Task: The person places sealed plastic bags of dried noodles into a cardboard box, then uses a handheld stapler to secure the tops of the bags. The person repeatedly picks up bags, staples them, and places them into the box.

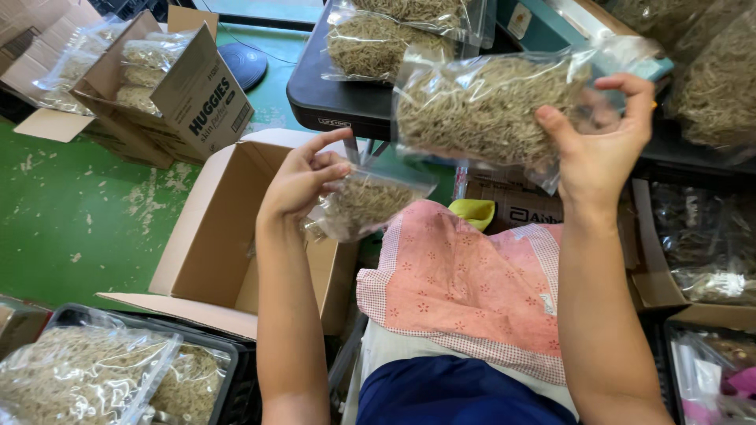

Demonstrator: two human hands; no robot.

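Holding left hand [303, 177]: clamped on small bag [364, 203], above open box [228, 236]
Right hand [602, 145]: clamped on large bag [488, 106], right of box

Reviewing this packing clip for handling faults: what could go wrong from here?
1. The right hand pinches the large clear bag of dried strands only at one end; it could slip or sag.
2. The left hand holds a smaller bag by fingertips beside the open cardboard box; it may drop outside the box.
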